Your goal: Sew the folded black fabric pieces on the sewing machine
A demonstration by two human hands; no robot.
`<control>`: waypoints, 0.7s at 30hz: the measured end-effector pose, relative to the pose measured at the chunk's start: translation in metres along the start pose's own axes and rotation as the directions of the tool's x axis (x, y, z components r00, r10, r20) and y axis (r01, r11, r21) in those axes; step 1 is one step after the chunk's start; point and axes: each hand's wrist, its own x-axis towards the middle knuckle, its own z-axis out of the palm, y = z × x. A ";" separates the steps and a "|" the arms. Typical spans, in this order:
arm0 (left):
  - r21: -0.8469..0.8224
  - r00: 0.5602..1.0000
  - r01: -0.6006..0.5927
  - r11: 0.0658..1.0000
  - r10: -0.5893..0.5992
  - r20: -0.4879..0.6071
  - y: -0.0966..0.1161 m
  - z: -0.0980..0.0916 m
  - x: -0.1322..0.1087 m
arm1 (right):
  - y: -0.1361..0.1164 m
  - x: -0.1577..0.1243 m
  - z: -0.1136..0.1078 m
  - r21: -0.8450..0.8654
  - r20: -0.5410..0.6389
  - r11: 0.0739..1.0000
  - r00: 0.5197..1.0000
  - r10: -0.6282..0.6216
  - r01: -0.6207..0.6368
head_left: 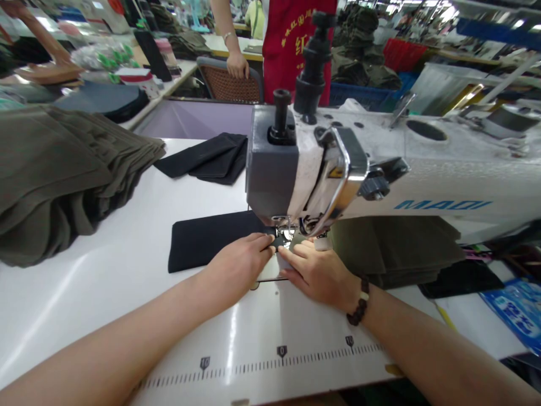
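Note:
A folded black fabric piece (211, 239) lies flat on the sewing machine's white bed, its right end under the presser foot (286, 232). My left hand (243, 259) grips the near edge of that end, fingers pressed together. From the other side, my right hand (319, 270), with a dark bead bracelet (359, 301) at the wrist, holds the fabric's corner between bent fingers close to the needle. The exact grip of its fingertips is partly hidden. Just behind the right hand rests a stack of olive fabric pieces (393, 248), under the arm of the sewing machine (422, 175).
Many olive cut pieces (63, 175) are piled at the left. More black pieces (207, 155) lie behind the work. A ruler scale (282, 352) runs along the table's front edge. Across the table stands a person in a red apron (291, 51), one hand on a chair (230, 79).

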 end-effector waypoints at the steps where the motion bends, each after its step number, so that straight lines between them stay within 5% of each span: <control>1: 0.001 1.000 -0.003 1.000 0.003 -0.014 -0.002 0.001 0.001 | 0.000 0.000 0.001 -0.006 -0.007 1.000 1.000 0.016 -0.016; 21: -0.078 0.984 0.104 0.991 -0.114 -0.134 -0.015 0.013 0.009 | -0.008 -0.001 0.006 -0.016 -0.016 0.987 0.988 0.157 -0.157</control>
